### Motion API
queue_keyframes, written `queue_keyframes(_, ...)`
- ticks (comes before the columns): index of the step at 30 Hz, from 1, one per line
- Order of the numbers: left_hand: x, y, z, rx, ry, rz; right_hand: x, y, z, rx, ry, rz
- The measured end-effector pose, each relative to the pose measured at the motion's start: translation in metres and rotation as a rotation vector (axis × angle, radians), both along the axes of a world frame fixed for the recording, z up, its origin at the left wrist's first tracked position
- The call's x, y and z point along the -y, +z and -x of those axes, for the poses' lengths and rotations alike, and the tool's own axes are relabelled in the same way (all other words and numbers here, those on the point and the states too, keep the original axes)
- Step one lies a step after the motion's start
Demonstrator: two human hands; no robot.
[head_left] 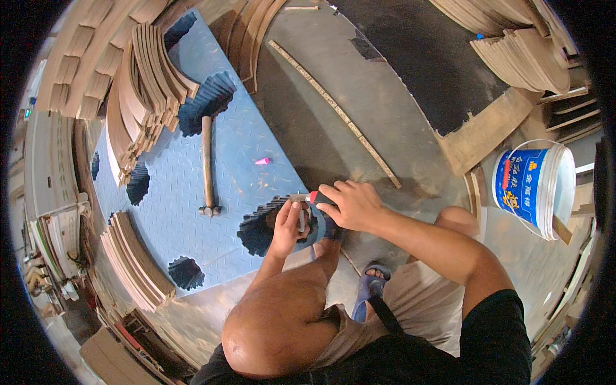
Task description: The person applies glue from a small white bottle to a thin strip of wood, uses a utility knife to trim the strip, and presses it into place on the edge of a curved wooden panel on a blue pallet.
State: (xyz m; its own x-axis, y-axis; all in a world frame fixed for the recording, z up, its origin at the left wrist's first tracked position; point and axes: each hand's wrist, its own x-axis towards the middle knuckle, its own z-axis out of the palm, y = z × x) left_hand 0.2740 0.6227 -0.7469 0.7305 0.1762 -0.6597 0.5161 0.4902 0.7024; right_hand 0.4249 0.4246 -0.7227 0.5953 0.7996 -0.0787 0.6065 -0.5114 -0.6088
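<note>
Red-handled knife (312, 197) (blade mostly hidden) gripped in right hand (350, 204).

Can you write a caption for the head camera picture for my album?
Both hands at a blue metal table: right hand grips a red-handled tool, left hand steadies a small piece, hammer nearby.

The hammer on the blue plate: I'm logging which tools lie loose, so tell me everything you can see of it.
The hammer has a long, straight handle that looks like pale wood and a small dark head that looks like metal. It lies flat on the blue checker-patterned plate, handle pointing away from the person, head at the near end. Nothing holds it: the left hand and right hand work to its right, apart from it. Stacked curved wooden strips lie to its left, a small pink object to its right.
</note>
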Motion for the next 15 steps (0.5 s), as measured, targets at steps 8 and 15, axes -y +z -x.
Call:
queue_keyframes(8, 0.000, -0.008, 0.001, 0.023, -0.066, -0.090, 0.003, 0.000, -0.002, -0.029, 0.017, 0.008)
queue_keyframes(15, -0.002, -0.007, -0.001, 0.047, -0.083, -0.118, 0.003, 0.002, -0.002, 0.012, 0.001, -0.029)
